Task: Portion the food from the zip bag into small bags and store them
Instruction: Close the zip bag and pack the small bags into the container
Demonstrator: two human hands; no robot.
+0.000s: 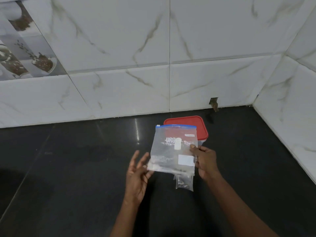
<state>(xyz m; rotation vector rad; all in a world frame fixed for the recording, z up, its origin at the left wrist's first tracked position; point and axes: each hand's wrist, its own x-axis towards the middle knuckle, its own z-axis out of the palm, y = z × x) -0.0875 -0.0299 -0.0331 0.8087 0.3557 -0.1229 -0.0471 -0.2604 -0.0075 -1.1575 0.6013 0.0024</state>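
Note:
A clear zip bag [171,151] with a blue zip strip and white print is held upright above the black counter. My right hand [204,162] pinches its right edge, thumb on the front. My left hand [138,173] is beside the bag's lower left corner, fingers straight and spread, fingertips near or touching the plastic. A small clear bag [184,183] with dark contents hangs below the zip bag's bottom edge. Dark bits of food lie along the zip bag's bottom.
A container with a red lid [193,123] stands on the counter behind the zip bag, near the wall. The black counter [77,168] meets white marble tiled walls at the back and right. A small hole [213,101] breaks the back wall tile.

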